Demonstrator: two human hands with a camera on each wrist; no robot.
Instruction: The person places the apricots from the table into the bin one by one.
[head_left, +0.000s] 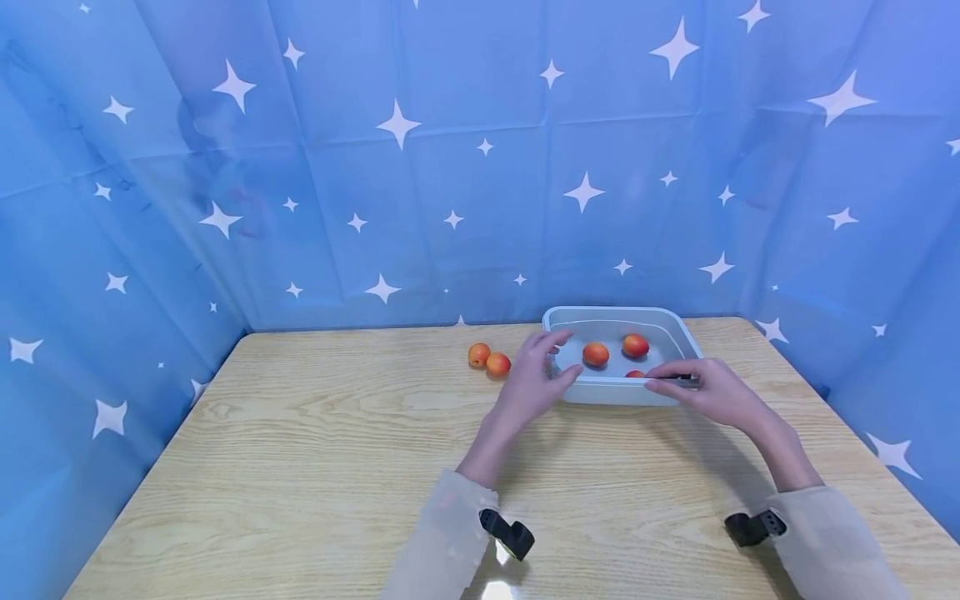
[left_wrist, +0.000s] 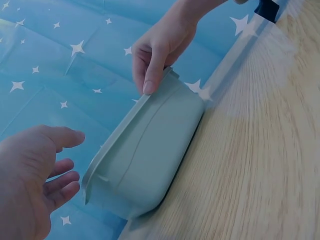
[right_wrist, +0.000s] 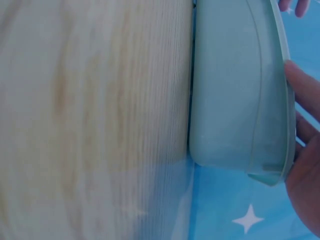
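A pale blue-green plastic basin (head_left: 615, 392) stands at the back right of the table. Inside it lie orange-red apricot-like fruits (head_left: 596, 355), (head_left: 635, 345), one partly hidden behind the front rim. My right hand (head_left: 701, 387) pinches the front rim near the right end; in the left wrist view its thumb (left_wrist: 155, 72) lies outside the wall while the other fingers go over the rim. At the basin's left end hovers my left hand (head_left: 532, 375), fingers spread and loosely bent, holding nothing. The left wrist view shows a gap between those fingers and the basin.
Two more orange-red fruits (head_left: 488, 360) lie together on the wooden table (head_left: 337, 450), left of my left hand. A blue curtain with white stars (head_left: 450, 167) hangs behind the table and along both sides, close to its back edge.
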